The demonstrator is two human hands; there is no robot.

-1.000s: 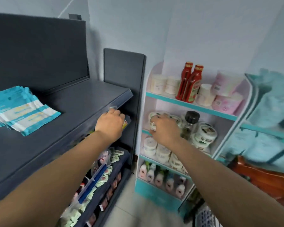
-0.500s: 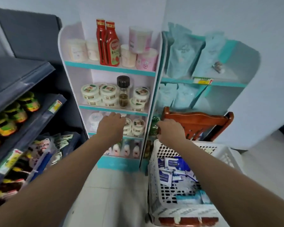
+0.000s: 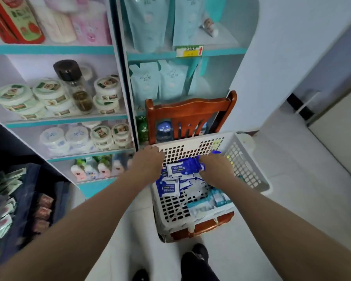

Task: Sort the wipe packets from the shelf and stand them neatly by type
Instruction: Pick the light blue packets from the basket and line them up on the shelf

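Shop corner, pale tiled floor. White-and-teal shelves fill the upper left and top centre of the frame. At centre frame, a white perforated basket sits on a wooden chair.

Packets lie loose and mixed on the basket bottom. White-and-blue ones are at its left, teal packets toward its lower right. None stand.

Left hand: at the basket's upper-left corner, back up, fingers bent downward. The tips are hidden, so I cannot tell whether it grips rim, packet or nothing.

Right hand: inside the basket, fingers curled round dark blue packets that stick out on its thumb side.

Judgement: gathering step, pulling one type out of the mix; sorting looks barely begun. The next move calls for lifting the blue bunch clear without dragging neighbours, squaring its edges with both hands, then finding a flat spot to stand it upright. Thin packets will likely slump without support.
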